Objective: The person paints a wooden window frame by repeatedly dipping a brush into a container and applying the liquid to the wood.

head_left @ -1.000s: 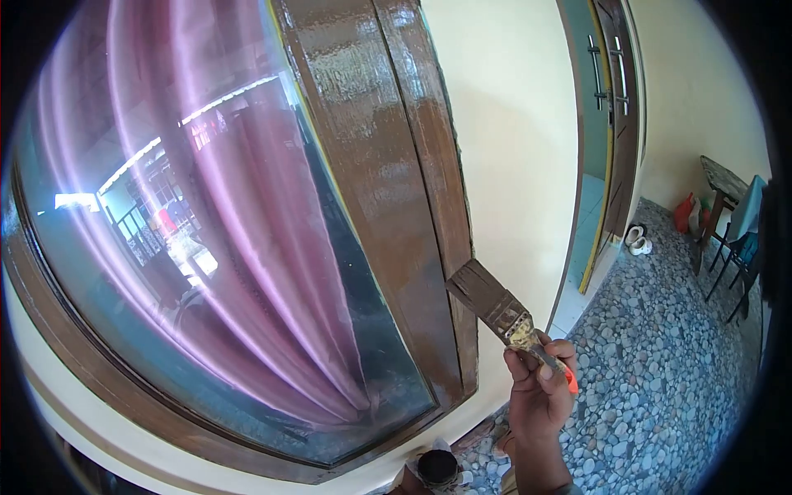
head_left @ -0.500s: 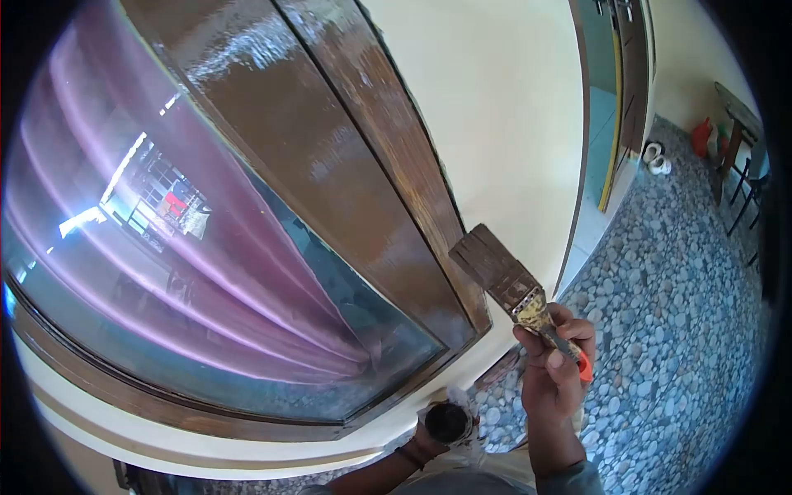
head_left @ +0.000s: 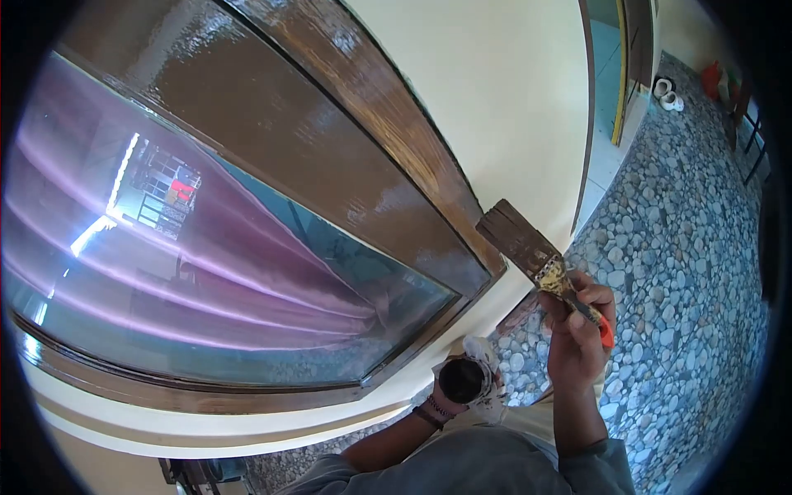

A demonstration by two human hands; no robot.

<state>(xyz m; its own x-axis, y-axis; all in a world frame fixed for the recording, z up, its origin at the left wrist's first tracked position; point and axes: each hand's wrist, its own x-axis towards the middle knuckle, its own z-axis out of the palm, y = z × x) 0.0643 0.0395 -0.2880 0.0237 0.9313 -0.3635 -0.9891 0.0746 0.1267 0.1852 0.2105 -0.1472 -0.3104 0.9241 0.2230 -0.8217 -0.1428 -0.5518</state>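
My right hand grips a paintbrush by its handle, which has an orange-red end. Its wide bristles are coated in dark brown and point up and left, overlapping the lower corner of the window frame in this view. The ferrule is crusted with yellowish paint. Low in the view, my left hand is wrapped round a paint container with dark contents and a stained whitish covering. The frame's inner board looks glossy brown, while its outer strip shows streaky wood grain.
Behind the window glass hangs a pink-purple curtain. Cream wall lies right of the frame, then a doorway. Pebble-patterned floor spreads on the right, with white shoes near the doorway.
My view has shifted, bringing more of my shirt and the paint container into sight. The brush and both hands appear slightly further right, and both grips stay the same.
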